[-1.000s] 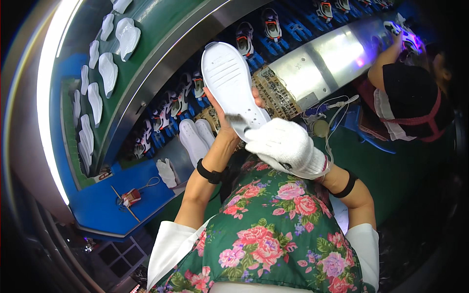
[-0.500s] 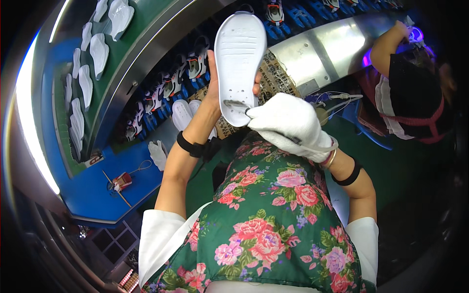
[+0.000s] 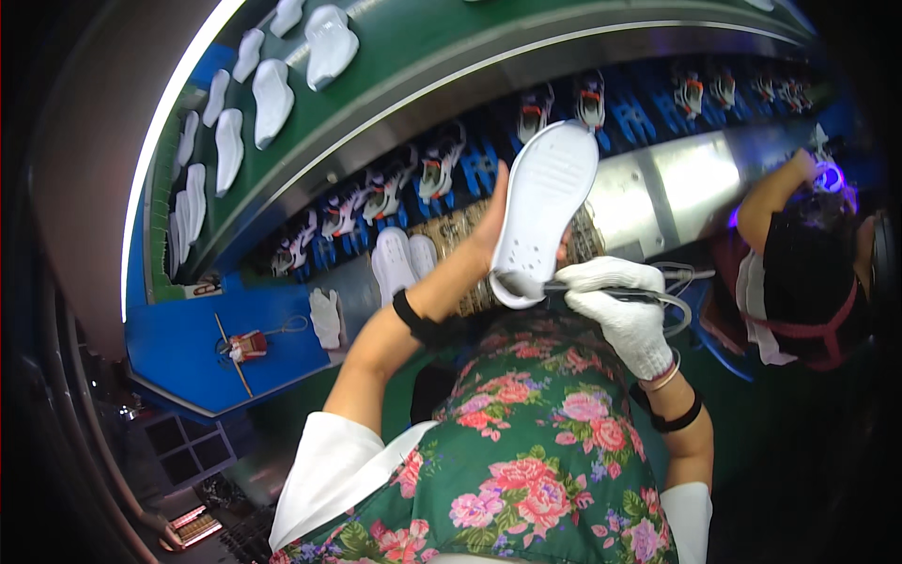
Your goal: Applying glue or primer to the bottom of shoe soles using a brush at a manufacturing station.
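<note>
A white shoe sole (image 3: 550, 183) is held tilted by my bare left hand (image 3: 493, 226), thumb along one edge and fingers around the other. A dark smear or shadowed patch lies across its heel, near several small holes. My right hand (image 3: 615, 305), in a white knit glove, is closed around a slim dark tool (image 3: 556, 286) like a brush or pen; its exact kind is not plain. The tool's tip is at the heel edge, seemingly touching it. A grey tube or cord (image 3: 684, 313) loops beside the glove.
More white soles (image 3: 393, 263) lie left of my forearm, and several ride a green belt (image 3: 404, 56) above. Shoe uppers (image 3: 385, 193) stand on blue holders behind. A blue table (image 3: 178, 352) bears a white glove (image 3: 325, 318). A co-worker (image 3: 799, 273) sits at right.
My view has turned, so the sole appears further right, lower and more tilted. My right hand has rolled, and more of the tool shows at the heel.
</note>
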`<state>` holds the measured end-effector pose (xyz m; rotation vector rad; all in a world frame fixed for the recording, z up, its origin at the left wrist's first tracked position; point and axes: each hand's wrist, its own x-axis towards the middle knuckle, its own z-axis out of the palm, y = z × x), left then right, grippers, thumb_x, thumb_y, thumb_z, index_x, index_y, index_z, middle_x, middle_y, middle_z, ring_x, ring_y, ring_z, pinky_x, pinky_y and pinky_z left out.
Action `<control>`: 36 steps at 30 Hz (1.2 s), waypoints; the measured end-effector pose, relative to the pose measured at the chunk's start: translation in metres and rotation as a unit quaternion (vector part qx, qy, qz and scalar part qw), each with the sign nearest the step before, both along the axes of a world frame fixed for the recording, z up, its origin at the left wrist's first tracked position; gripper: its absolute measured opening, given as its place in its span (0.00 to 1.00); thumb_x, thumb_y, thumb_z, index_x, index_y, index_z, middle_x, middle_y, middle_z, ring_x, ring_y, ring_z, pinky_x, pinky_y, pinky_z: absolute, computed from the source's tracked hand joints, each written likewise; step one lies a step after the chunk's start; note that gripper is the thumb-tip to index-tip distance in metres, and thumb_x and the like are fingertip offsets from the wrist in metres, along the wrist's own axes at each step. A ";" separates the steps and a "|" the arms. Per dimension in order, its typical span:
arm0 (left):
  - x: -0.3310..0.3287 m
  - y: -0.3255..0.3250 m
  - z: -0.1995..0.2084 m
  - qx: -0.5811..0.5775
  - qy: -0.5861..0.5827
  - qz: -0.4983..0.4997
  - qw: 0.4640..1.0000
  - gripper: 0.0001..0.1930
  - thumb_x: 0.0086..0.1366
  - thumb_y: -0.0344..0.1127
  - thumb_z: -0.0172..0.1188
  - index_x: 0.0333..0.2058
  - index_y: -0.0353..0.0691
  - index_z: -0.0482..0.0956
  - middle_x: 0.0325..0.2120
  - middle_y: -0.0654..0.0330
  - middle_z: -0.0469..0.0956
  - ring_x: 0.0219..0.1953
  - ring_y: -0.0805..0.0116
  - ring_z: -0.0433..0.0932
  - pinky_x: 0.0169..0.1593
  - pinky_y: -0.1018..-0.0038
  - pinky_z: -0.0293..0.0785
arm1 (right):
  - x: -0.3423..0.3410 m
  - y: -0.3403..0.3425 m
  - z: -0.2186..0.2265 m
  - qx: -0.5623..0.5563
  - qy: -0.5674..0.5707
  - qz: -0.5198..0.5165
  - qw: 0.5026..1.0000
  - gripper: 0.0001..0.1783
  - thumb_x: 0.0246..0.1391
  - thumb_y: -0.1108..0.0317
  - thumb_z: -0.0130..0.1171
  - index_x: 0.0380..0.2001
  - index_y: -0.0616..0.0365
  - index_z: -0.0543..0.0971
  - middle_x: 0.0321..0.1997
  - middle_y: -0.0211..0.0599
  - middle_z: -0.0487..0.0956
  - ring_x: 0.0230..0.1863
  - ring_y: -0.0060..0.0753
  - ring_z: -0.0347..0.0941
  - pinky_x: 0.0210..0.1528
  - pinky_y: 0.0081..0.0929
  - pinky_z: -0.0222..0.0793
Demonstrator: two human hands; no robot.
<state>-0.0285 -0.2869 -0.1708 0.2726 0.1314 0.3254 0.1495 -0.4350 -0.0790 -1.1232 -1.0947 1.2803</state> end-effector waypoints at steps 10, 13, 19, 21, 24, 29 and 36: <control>0.001 -0.050 0.014 0.119 0.221 0.064 0.966 0.24 0.76 0.44 0.44 0.63 0.34 0.64 0.56 0.47 0.74 0.53 0.50 0.79 0.46 0.58 0.85 | 0.025 0.022 0.006 0.181 -0.226 -0.073 0.954 0.09 0.46 0.79 0.67 0.34 0.61 0.86 0.36 0.42 0.85 0.38 0.34 0.82 0.42 0.27 0.76; -0.016 -0.050 -0.015 -0.148 0.012 0.031 0.988 0.30 0.75 0.52 0.44 0.62 0.29 0.63 0.54 0.35 0.72 0.51 0.41 0.78 0.48 0.57 0.85 | 0.019 0.015 0.011 0.198 -0.229 -0.072 0.950 0.08 0.45 0.78 0.68 0.32 0.60 0.85 0.34 0.40 0.85 0.36 0.38 0.81 0.42 0.31 0.75; -0.006 -0.058 0.003 -0.177 0.017 0.175 0.968 0.31 0.71 0.54 0.47 0.64 0.38 0.67 0.61 0.47 0.69 0.56 0.42 0.75 0.56 0.43 0.76 | 0.015 0.005 0.013 0.240 -0.263 -0.123 0.926 0.09 0.44 0.77 0.69 0.33 0.59 0.85 0.35 0.42 0.85 0.34 0.41 0.81 0.40 0.31 0.75; -0.008 -0.062 0.000 -0.176 -0.075 0.144 0.971 0.38 0.62 0.55 0.53 0.66 0.37 0.63 0.63 0.44 0.67 0.61 0.42 0.71 0.58 0.46 0.75 | 0.015 0.006 0.013 0.245 -0.261 -0.143 0.923 0.10 0.44 0.76 0.70 0.33 0.59 0.85 0.35 0.41 0.85 0.34 0.40 0.81 0.39 0.32 0.76; 0.020 -0.068 0.034 -0.066 -0.015 0.148 0.987 0.44 0.59 0.57 0.56 0.68 0.38 0.58 0.64 0.41 0.65 0.62 0.41 0.70 0.59 0.44 0.74 | 0.015 0.005 0.019 0.247 -0.269 -0.167 0.916 0.09 0.43 0.76 0.70 0.32 0.59 0.86 0.34 0.40 0.86 0.35 0.39 0.82 0.40 0.31 0.76; 0.033 -0.072 0.037 -0.174 -0.034 0.143 0.974 0.46 0.63 0.72 0.51 0.68 0.41 0.59 0.63 0.45 0.67 0.60 0.43 0.72 0.54 0.35 0.74 | 0.020 0.018 0.037 0.309 -0.339 -0.210 0.863 0.10 0.42 0.75 0.71 0.32 0.59 0.86 0.35 0.40 0.86 0.35 0.39 0.82 0.41 0.32 0.76; 0.041 -0.090 0.029 -0.243 -0.099 0.081 0.962 0.43 0.66 0.69 0.49 0.70 0.46 0.57 0.64 0.47 0.66 0.61 0.42 0.71 0.55 0.31 0.72 | 0.033 0.029 0.043 0.379 -0.440 -0.191 0.792 0.20 0.39 0.78 0.68 0.41 0.58 0.85 0.42 0.42 0.85 0.40 0.43 0.81 0.44 0.35 0.76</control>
